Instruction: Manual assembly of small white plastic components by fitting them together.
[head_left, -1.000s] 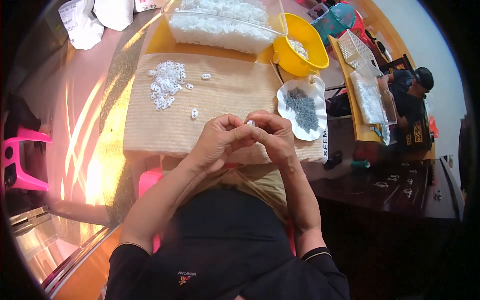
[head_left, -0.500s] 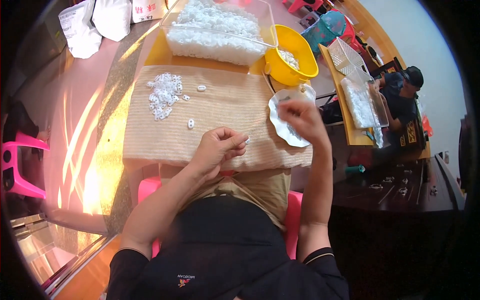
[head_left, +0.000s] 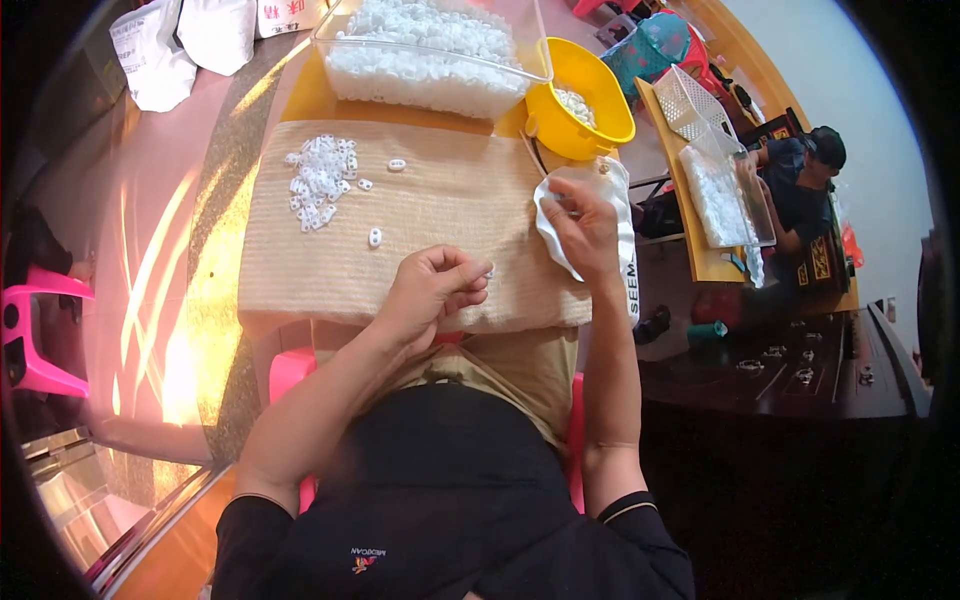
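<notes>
My left hand [head_left: 436, 288] is closed in a pinch over the near middle of the cloth. A small white piece [head_left: 489, 271] shows at its fingertips, mostly hidden. My right hand [head_left: 588, 228] is over a white, wavy-edged sheet or shallow dish [head_left: 556, 250] at the cloth's right side. Its fingers are bent together, and what they hold, if anything, is too small to make out. Farther left lies a heap of small white oval pieces with two dark holes [head_left: 322, 178]. A few single pieces lie apart, one white oval piece [head_left: 375, 238] nearest my left hand.
A ribbed beige cloth [head_left: 440, 190] covers the table. Behind it stand a clear bin of white pieces [head_left: 425, 85] and a yellow tub [head_left: 583, 135]. White bags [head_left: 155, 60] stand at far left, a pink stool [head_left: 45, 330] below. A person [head_left: 800, 190] sits at another table, right.
My right hand has come slightly down and left, still over the white wavy-edged thing, whose right part now hangs over the table edge. My left hand keeps its pinch, nearly unmoved.
</notes>
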